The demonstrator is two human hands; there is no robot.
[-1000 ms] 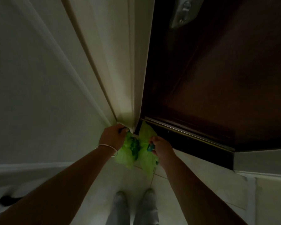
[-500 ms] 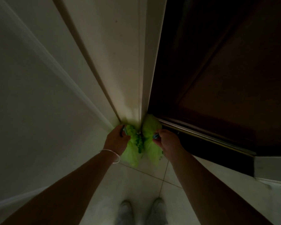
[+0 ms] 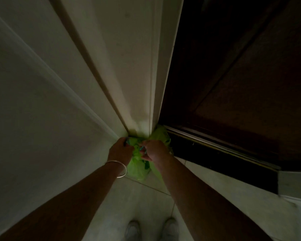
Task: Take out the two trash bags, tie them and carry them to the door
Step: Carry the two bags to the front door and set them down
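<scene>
A dark wooden door stands on the right, beside a pale door frame. Low on the tiled floor, at the foot of the frame, sit two green trash bags. The left hand and right hand each close their grip on the bunched bag tops. A bracelet circles the left wrist.

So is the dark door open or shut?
Cannot tell: the dark door meets the pale frame at an angle, but its latch edge is out of view.
</scene>
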